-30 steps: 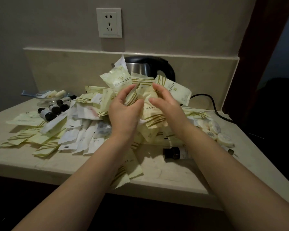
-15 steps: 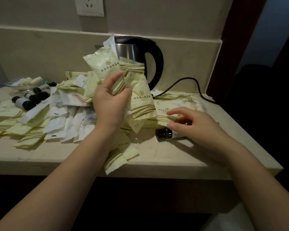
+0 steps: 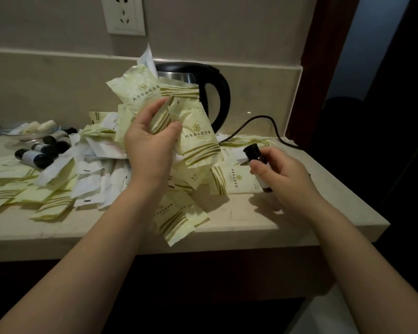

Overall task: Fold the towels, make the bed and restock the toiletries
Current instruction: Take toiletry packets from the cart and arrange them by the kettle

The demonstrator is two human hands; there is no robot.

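The left hand clutched a fanned bundle of pale green-striped foil sachets above the beige stone counter, fingers curled round their lower ends. The right hand gripped a small dark bottle with a black cap near the counter's right end. I judged the bottle belonged with the other black-capped bottles lying at the left (like with like). It was best carried clear of the loose heap of sachets, since one overhanging packet already jutted past the front edge. The slick-looking bundle wanted a firm squeeze. Fingers covered the bottle's label, and whether its base touched the counter I could not tell. The steel-and-black kettle stood half hidden behind the bundle.
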